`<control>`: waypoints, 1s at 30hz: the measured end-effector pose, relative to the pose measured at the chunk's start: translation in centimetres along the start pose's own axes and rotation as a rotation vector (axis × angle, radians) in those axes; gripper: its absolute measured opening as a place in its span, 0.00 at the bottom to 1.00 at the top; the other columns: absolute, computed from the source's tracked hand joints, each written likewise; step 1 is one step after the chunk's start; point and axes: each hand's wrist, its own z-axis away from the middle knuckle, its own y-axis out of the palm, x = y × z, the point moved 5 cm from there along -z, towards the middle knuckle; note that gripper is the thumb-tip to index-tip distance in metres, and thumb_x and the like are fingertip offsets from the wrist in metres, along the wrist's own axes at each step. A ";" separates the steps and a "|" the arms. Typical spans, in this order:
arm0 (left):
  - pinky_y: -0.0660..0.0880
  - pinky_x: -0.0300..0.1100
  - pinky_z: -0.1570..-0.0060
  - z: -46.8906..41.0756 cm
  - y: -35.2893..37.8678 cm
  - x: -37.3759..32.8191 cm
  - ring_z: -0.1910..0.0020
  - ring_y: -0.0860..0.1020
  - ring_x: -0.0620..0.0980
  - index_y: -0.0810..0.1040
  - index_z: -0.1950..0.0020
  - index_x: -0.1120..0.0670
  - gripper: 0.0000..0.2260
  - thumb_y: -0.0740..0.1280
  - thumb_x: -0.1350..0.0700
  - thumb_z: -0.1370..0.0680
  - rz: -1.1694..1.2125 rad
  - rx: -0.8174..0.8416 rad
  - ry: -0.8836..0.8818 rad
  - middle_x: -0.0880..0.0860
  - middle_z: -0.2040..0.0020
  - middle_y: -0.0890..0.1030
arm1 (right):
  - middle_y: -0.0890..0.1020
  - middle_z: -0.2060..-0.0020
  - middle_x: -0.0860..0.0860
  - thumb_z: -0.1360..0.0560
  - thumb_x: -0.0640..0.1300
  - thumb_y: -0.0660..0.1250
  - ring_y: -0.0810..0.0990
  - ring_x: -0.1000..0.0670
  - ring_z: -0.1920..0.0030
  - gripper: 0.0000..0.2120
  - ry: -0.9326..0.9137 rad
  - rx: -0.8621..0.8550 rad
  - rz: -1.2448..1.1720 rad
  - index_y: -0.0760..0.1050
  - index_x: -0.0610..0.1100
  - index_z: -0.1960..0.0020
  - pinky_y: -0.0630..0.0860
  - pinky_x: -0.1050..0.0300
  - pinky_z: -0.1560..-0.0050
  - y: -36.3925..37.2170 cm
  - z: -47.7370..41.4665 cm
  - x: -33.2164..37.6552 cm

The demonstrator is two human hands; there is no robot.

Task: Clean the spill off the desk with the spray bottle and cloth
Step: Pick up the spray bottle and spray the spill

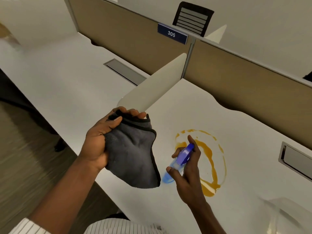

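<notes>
An orange-yellow spill (209, 159) lies in a ring-shaped smear on the white desk (244, 132). My right hand (187, 176) grips a spray bottle (183, 157) with a blue head and clear body holding blue liquid, its nozzle aimed toward the spill. The forefinger stretches out past the blue head. My left hand (99, 141) holds a dark grey cloth (133, 157) bunched at the top, the rest hanging down over the desk's front edge, left of the bottle.
A rounded white divider panel (152, 85) separates this desk from the neighbouring one on the left. Beige partitions with a blue "305" sign (172, 33) stand behind. A grey cable hatch (294, 159) is set in the desk at right. A black chair back (192, 18) shows beyond.
</notes>
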 end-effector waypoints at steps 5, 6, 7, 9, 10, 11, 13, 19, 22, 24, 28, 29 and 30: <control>0.75 0.57 0.28 0.0 -0.5 -0.6 0.33 0.82 0.65 0.83 0.45 0.56 0.13 0.58 0.62 0.17 -0.002 -0.018 0.026 0.59 0.41 0.85 | 0.78 0.40 0.58 0.27 0.49 0.74 0.78 0.51 0.37 0.40 0.019 0.048 0.086 0.57 0.52 0.22 0.78 0.65 0.40 -0.1 0.0 -0.3; 0.75 0.58 0.27 0.0 -0.7 -0.6 0.32 0.81 0.65 0.82 0.44 0.56 0.13 0.58 0.62 0.17 -0.004 -0.020 0.024 0.59 0.41 0.85 | 0.78 0.39 0.57 0.27 0.52 0.74 0.78 0.52 0.36 0.39 0.026 0.056 0.101 0.58 0.52 0.22 0.79 0.63 0.39 -0.3 -0.1 -0.2; 0.74 0.59 0.26 -0.1 -0.9 -0.6 0.32 0.80 0.66 0.82 0.43 0.56 0.13 0.58 0.62 0.17 -0.005 -0.021 0.022 0.59 0.40 0.85 | 0.79 0.37 0.57 0.28 0.55 0.74 0.78 0.52 0.36 0.39 0.033 0.065 0.112 0.60 0.51 0.23 0.79 0.62 0.38 -0.7 -0.2 -0.2; 0.72 0.59 0.24 -0.2 -1.2 -0.6 0.30 0.79 0.67 0.82 0.42 0.56 0.12 0.58 0.62 0.17 -0.006 -0.025 0.021 0.60 0.39 0.84 | 0.79 0.37 0.59 0.28 0.57 0.74 0.78 0.52 0.35 0.38 0.035 0.096 0.146 0.63 0.50 0.23 0.79 0.60 0.37 -1.1 -0.3 -0.2; 0.71 0.60 0.23 -0.4 -1.2 -0.4 0.28 0.77 0.68 0.82 0.42 0.56 0.12 0.59 0.62 0.17 -0.009 -0.018 0.014 0.60 0.38 0.84 | 0.79 0.36 0.60 0.28 0.55 0.74 0.79 0.51 0.34 0.37 0.039 0.104 0.168 0.64 0.49 0.24 0.79 0.57 0.36 -1.6 -0.3 -0.3; 0.70 0.61 0.23 -0.5 -1.1 -0.3 0.26 0.75 0.69 0.81 0.41 0.56 0.12 0.59 0.62 0.17 -0.012 -0.013 0.011 0.60 0.38 0.84 | 0.80 0.37 0.60 0.26 0.52 0.74 0.79 0.51 0.35 0.33 0.043 0.114 0.180 0.65 0.49 0.25 0.79 0.53 0.35 -1.9 -0.3 -0.4; 0.70 0.60 0.23 -0.6 -1.1 -0.3 0.25 0.73 0.70 0.82 0.41 0.56 0.12 0.59 0.62 0.17 -0.014 -0.012 0.010 0.61 0.37 0.83 | 0.82 0.39 0.61 0.25 0.47 0.72 0.80 0.50 0.36 0.27 0.044 0.135 0.190 0.68 0.50 0.28 0.80 0.44 0.35 -2.4 -0.3 -0.6; 0.74 0.58 0.27 -0.7 -0.8 -0.2 0.30 0.79 0.67 0.83 0.43 0.56 0.14 0.58 0.63 0.17 0.008 0.010 0.015 0.61 0.39 0.85 | 0.87 0.47 0.57 0.35 0.56 0.82 0.85 0.52 0.46 0.27 0.085 0.012 0.277 0.80 0.49 0.39 0.83 0.47 0.42 -3.7 -0.1 -1.5; 0.74 0.58 0.26 -0.7 -0.8 -0.2 0.31 0.79 0.68 0.83 0.43 0.57 0.13 0.58 0.64 0.17 0.012 0.004 0.019 0.61 0.39 0.84 | 0.86 0.48 0.50 0.37 0.54 0.84 0.84 0.56 0.50 0.30 0.074 -0.015 0.316 0.78 0.47 0.39 0.82 0.59 0.46 -3.5 0.1 -2.0; 0.75 0.58 0.27 -0.7 -0.9 -0.3 0.31 0.80 0.68 0.83 0.44 0.57 0.14 0.58 0.64 0.17 0.013 -0.001 0.022 0.61 0.40 0.85 | 0.85 0.44 0.48 0.36 0.52 0.84 0.83 0.57 0.46 0.35 0.100 0.031 0.252 0.76 0.44 0.35 0.80 0.68 0.49 -3.0 -0.1 -2.1; 0.76 0.58 0.28 -0.6 -1.1 -0.3 0.32 0.80 0.68 0.83 0.43 0.57 0.14 0.58 0.64 0.17 0.024 0.011 0.025 0.61 0.40 0.85 | 0.81 0.37 0.52 0.37 0.66 0.79 0.82 0.49 0.40 0.43 0.130 0.118 0.255 0.70 0.51 0.28 0.83 0.52 0.40 -2.0 0.2 -2.4; 0.76 0.58 0.28 -0.6 -1.2 -0.3 0.32 0.80 0.67 0.83 0.43 0.57 0.14 0.58 0.64 0.17 0.034 0.015 0.022 0.61 0.40 0.85 | 0.81 0.36 0.52 0.34 0.60 0.81 0.81 0.48 0.38 0.41 0.144 0.112 0.226 0.70 0.50 0.27 0.82 0.46 0.38 -1.9 0.2 -2.4; 0.76 0.57 0.28 -0.6 -1.3 -0.2 0.32 0.80 0.67 0.83 0.43 0.57 0.14 0.58 0.64 0.17 0.041 0.012 0.017 0.62 0.40 0.85 | 0.81 0.36 0.54 0.33 0.58 0.81 0.81 0.50 0.38 0.39 0.138 0.112 0.187 0.70 0.48 0.27 0.82 0.45 0.37 -1.7 0.0 -2.1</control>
